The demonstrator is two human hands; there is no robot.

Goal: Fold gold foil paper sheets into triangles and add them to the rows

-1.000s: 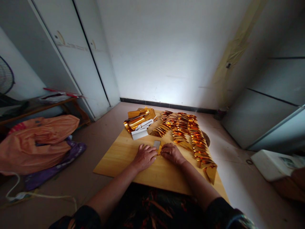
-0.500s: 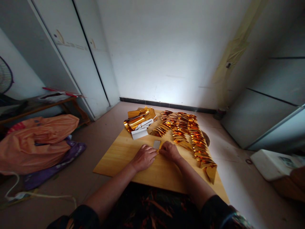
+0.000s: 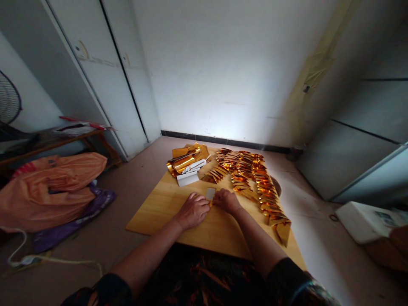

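My left hand (image 3: 193, 210) rests on the wooden board (image 3: 153, 208), its fingers curled together and fingertips pressing on a small piece of gold foil paper (image 3: 211, 204). From the other side my right hand (image 3: 227, 200) pinches the same piece. Most of the paper is hidden by the fingers. A small grey-white card (image 3: 210, 193) lies flat just beyond it, between the two hands. Past my right hand, folded gold foil pieces (image 3: 242, 168) stand in overlapping rows, the longest running down the right side of the board.
Loose gold foil sheets (image 3: 188, 159) and a folded white paper (image 3: 188, 179) lie at the board's far left. An orange cloth or bag (image 3: 54, 182) is on the left. A white box (image 3: 363, 221) stands on the right, and a wall (image 3: 216, 76) rises behind.
My right hand has shifted very slightly, and a little more of the gold paper shows between the fingers. The view has moved slightly; the rest looks the same.
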